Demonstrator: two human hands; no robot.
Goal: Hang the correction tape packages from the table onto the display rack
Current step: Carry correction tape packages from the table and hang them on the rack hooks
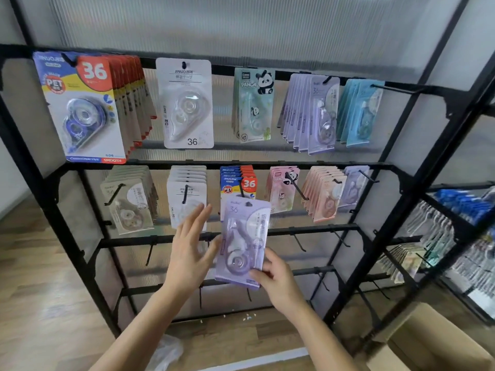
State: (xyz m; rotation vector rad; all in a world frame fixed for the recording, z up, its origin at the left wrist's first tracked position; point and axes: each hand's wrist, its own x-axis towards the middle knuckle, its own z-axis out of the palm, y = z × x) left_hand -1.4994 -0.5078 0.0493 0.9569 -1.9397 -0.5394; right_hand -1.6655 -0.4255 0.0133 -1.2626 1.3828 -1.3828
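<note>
My right hand pinches the lower right corner of a lilac correction tape package, held upright in front of the black display rack. My left hand is beside the package's left edge with its fingers straight and spread, thumb close to the card. The package's hang hole is near the blue-and-red "36" packages on the second row. Matching lilac packages hang on the top row and at the right of the second row.
Both upper rows hold several hanging packs. The lower bars carry bare black hooks. Another rack with blue and white packs stands at the right. A cardboard box sits bottom right, and a plastic bag lies on the wooden floor.
</note>
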